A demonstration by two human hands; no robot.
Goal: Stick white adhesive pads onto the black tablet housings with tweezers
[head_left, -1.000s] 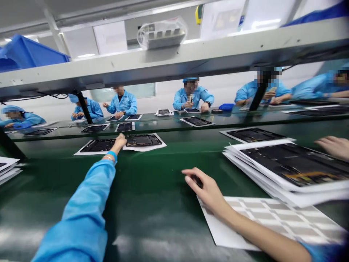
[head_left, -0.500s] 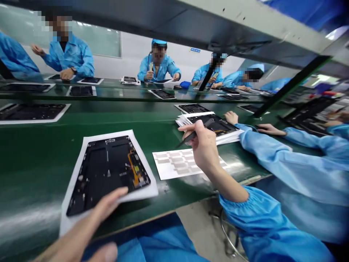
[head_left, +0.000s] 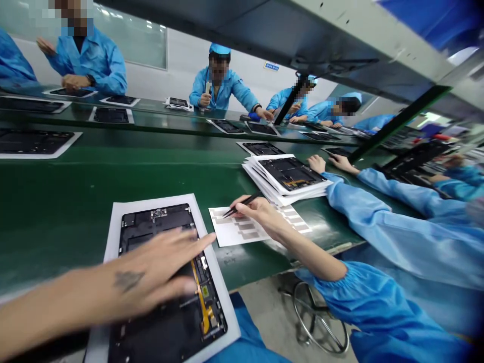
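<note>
An opened tablet housing (head_left: 159, 333) with an orange flex cable lies on a white backing sheet (head_left: 227, 322), which reaches over the bench's front edge. Across the housing stretches my left hand (head_left: 162, 267), fingers extended; whether it touches the surface I cannot tell. My right hand (head_left: 257, 214) is closed round dark tweezers (head_left: 242, 204). Their tips point down and left over a white sheet of greyish stickers (head_left: 242, 237), close to its upper left part. The hand covers the middle of that sheet.
Behind the sticker sheet stands a stack of tablet housings on white sheets (head_left: 298, 174). A co-worker's sleeve (head_left: 374, 212) borders the right side. Overhead runs a metal shelf beam (head_left: 359, 45). More housings lie on the green bench (head_left: 151, 176) and beyond. A stool base (head_left: 321, 322) shows below.
The near housing has come closer to me and turned. My left hand has moved up over it. My right hand has lowered the tweezers to the sticker sheet. A co-worker opposite has reached out sideways.
</note>
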